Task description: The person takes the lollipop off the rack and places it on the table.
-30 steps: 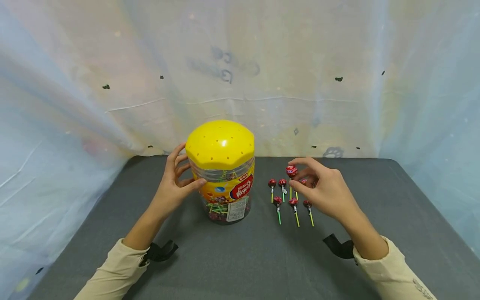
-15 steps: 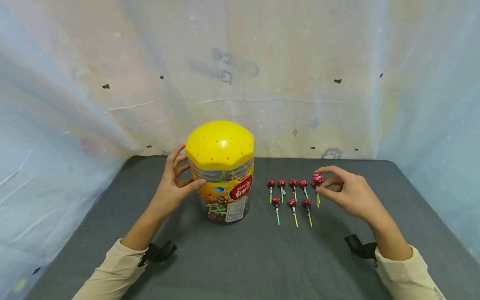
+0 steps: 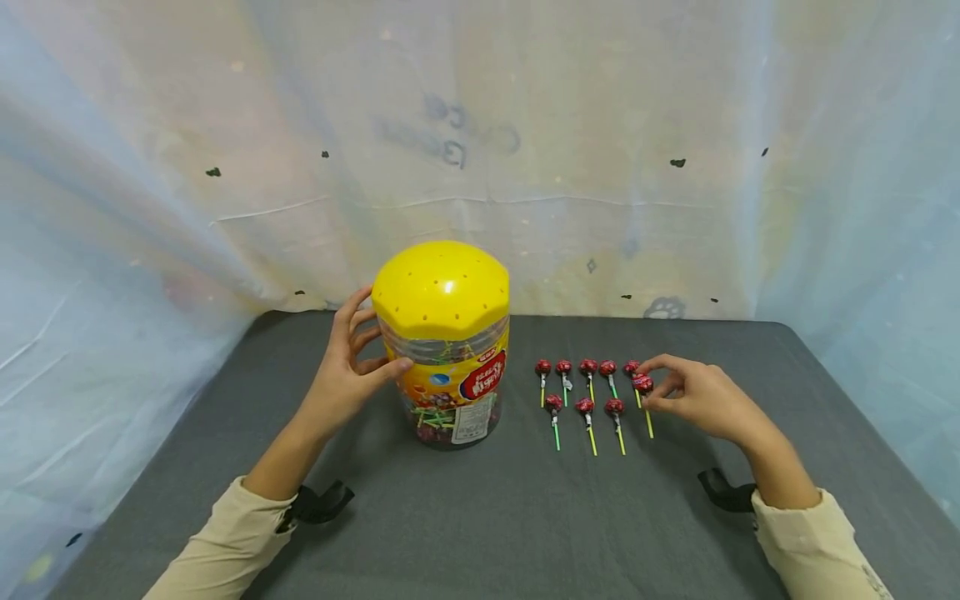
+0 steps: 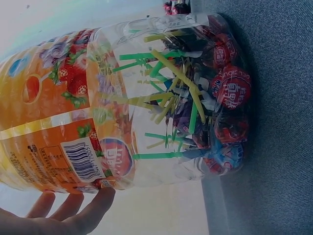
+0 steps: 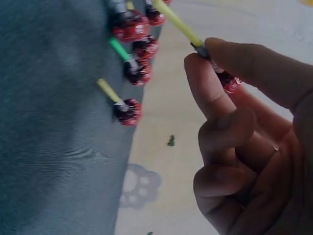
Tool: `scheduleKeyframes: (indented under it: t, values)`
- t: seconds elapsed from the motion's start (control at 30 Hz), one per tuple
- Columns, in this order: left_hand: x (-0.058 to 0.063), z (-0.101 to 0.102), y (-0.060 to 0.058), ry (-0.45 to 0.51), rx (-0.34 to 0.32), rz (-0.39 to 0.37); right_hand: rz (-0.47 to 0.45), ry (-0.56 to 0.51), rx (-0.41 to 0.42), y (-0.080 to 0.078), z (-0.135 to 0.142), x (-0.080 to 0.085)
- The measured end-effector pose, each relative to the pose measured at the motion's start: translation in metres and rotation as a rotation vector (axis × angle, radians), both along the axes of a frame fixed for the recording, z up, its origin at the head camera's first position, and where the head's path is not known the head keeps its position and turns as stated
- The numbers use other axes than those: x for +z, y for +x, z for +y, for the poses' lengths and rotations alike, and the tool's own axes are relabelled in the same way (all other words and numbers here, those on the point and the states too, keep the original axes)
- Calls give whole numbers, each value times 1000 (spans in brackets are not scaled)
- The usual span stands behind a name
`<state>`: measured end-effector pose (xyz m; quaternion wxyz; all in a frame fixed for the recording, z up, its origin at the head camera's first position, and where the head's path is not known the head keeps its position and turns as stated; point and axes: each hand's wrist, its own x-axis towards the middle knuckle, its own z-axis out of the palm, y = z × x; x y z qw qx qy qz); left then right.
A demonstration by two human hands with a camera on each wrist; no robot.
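A large clear candy jar point(image 3: 480, 375) with a yellow lid point(image 3: 442, 287) stands upright on the table. Lollipops with green and yellow sticks lie inside its base, as the left wrist view shows. My left hand point(image 3: 348, 362) holds the jar's left side, thumb in front and fingers farther back. To the right, my right hand point(image 3: 701, 398) pinches a red-wrapped lollipop point(image 5: 178, 22) by its yellow stick near the candy head, in the right wrist view. That lollipop is at the right end of the front row, beside a lollipop point(image 3: 615, 407) lying there.
Several red lollipops point(image 3: 588, 367) lie in a back row on the dark grey tablecloth point(image 3: 480, 525), with a shorter row in front, sticks pointing toward me. A pale patterned curtain point(image 3: 480, 125) hangs behind the table and along both sides.
My right hand has carried the lollipop rightward past the back row, then lowered it nearer to me, at the front row's right end. The left hand and jar have stayed put.
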<state>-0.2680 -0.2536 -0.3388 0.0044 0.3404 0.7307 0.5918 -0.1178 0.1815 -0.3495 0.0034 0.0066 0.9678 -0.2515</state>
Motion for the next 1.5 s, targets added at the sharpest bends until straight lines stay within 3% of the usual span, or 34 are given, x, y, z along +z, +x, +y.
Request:
scheduleKeyframes:
  t: [0.47,0.9,1.33,1.5]
  values:
    - [-1,-1,0,8,-3,6,-134,-47,16,-7,11,-23]
    - [-1,-2,0,19,-11,12,-185,-70,10,-10,8,-33]
    - [-1,-1,-4,8,-20,-20,-207,17,-36,-5,10,-26]
    - [-6,-8,-10,-53,-13,-19,-121,94,-120,-5,8,-20]
